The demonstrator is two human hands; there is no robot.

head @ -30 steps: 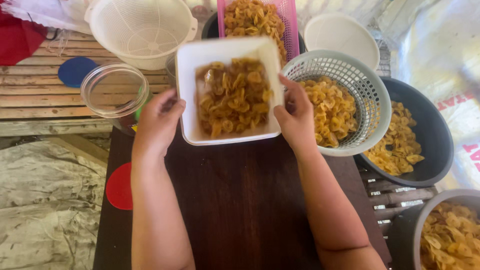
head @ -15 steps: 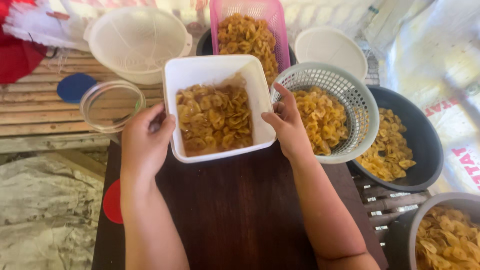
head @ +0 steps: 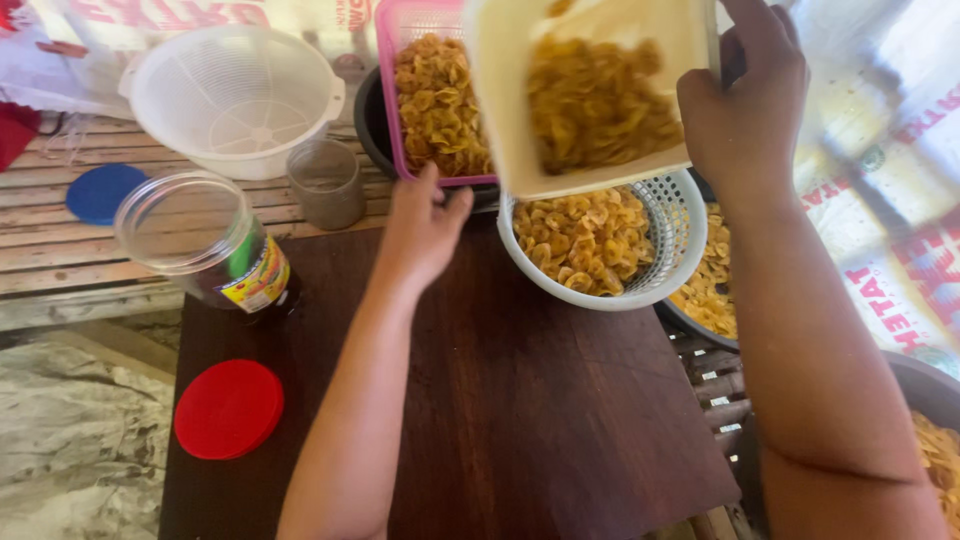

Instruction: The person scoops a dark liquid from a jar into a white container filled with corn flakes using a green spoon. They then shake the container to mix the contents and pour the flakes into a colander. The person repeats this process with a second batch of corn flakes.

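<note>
My right hand (head: 745,100) grips the right edge of a white square tub (head: 500,110) full of golden fried chips, lifted and tilted over a white round mesh basket (head: 672,225) that also holds chips. My left hand (head: 420,225) hangs lower, fingers spread and holding nothing, close to the front edge of a pink basket (head: 392,70) of chips and just left of the raised tub. Both forearms reach across a dark wooden table (head: 540,420).
A clear open jar (head: 205,245) and a small grey cup (head: 327,183) stand at the table's back left, a red lid (head: 229,408) lies in front. A white colander (head: 235,95) and blue lid (head: 103,192) rest on wooden slats. Dark bowls of chips (head: 705,300) sit right.
The tub has risen off the table and swung right over the mesh basket. My left hand has let go of it; only my right hand holds it now.
</note>
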